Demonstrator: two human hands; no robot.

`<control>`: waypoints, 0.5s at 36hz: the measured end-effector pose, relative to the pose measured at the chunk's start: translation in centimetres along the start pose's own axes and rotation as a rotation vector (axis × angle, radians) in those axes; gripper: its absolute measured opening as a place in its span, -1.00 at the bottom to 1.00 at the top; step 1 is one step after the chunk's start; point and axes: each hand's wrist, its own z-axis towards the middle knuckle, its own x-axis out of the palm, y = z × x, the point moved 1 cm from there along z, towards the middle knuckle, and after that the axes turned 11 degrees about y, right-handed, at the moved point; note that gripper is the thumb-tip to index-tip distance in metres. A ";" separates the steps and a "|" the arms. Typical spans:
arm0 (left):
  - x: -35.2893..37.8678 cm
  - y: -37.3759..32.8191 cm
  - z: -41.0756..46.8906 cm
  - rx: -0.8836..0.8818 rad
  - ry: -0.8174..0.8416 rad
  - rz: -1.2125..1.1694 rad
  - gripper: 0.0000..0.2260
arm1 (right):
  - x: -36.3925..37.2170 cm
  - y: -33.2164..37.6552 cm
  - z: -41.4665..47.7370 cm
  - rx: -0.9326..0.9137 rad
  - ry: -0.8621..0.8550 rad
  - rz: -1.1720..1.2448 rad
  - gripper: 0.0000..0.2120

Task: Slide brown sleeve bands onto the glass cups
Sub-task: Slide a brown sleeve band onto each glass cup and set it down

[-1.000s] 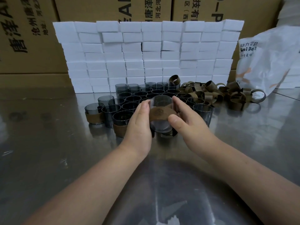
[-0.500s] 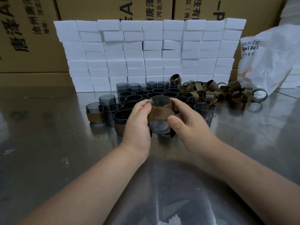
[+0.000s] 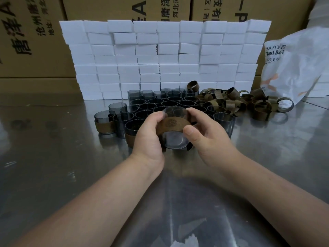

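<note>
Between my two hands, just above the counter (image 3: 53, 166), sits one glass cup (image 3: 175, 142), tipped so that its base faces me and its rim points away toward the rows behind. A brown sleeve band (image 3: 171, 124) wraps its middle, stamped mark up, running a little askew across the glass. My left grip (image 3: 149, 139) is clamped on the cup's left side, fingers curled over the band's left edge and up near the rim. My right grip (image 3: 208, 139) is clamped on the other side, thumb pressed on the band's right end, the other fingers tucked behind the glass. Clear glass shows above and below the band, so it lies between both grips and not at either end. Just behind stands the cluster of bare cups (image 3: 160, 102), with a banded cup (image 3: 104, 124) at its left edge. Loose bands (image 3: 231, 102) are heaped to the right, near a white bag (image 3: 293, 68). White foam blocks (image 3: 160, 59) are stacked behind them, before cardboard boxes (image 3: 32, 41).
</note>
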 end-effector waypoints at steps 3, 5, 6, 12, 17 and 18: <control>0.1 0.0 0.0 -0.004 -0.012 -0.039 -0.61 | 0.1 0.0 -0.1 0.003 0.014 0.010 -0.52; 0.1 0.0 0.0 -0.017 -0.022 -0.079 -0.59 | 0.1 0.0 -0.1 0.011 0.012 0.012 -0.61; 0.1 0.0 0.1 -0.022 -0.026 -0.100 -0.58 | 0.2 0.0 -0.1 0.022 0.008 0.011 -0.60; -0.2 0.0 0.1 -0.073 -0.066 -0.185 -0.60 | 0.5 -0.2 0.0 0.038 -0.003 0.024 -0.74; -0.3 0.0 0.1 -0.107 -0.111 -0.183 -0.71 | 0.6 -0.5 0.0 0.044 0.007 0.046 -0.75; -0.3 0.0 0.1 -0.112 -0.117 -0.185 -0.72 | 0.6 -0.5 0.0 0.046 0.008 0.049 -0.75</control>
